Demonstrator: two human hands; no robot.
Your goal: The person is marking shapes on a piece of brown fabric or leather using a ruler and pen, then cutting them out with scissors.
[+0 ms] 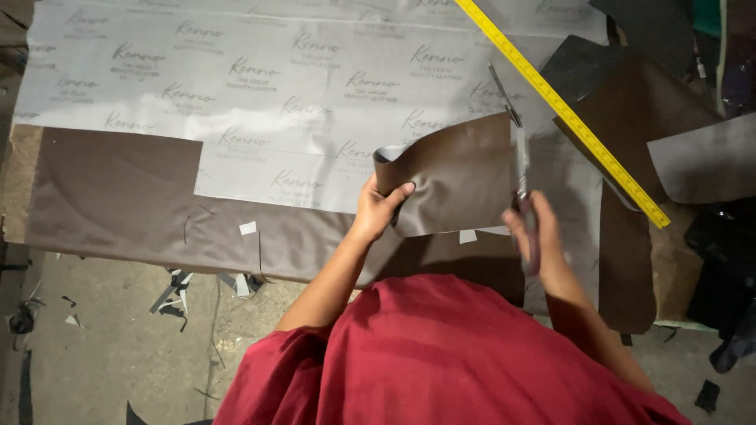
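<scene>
- Lying across the left and middle of the frame, the large brown sheet (118,197) is being left loose under the work, and its far edge could be nicked if the blades are run too far.
- Being pinched at its lower left corner by the left hand (376,208), fingers closed with the thumb on top, the brown leather piece (457,173) is being held up at centre frame; its curled left edge is sagging, so the cut line could be pulled crooked.
- Being worked along that piece's right edge, the scissors (520,157) are being gripped by the right hand (534,234), fingers wrapped shut around the handles; how far the blades are parted cannot be told through the blur.
- Slanting down the upper right, the yellow measuring tape (567,114) is being crowded by the blade tips and could be snagged.
</scene>
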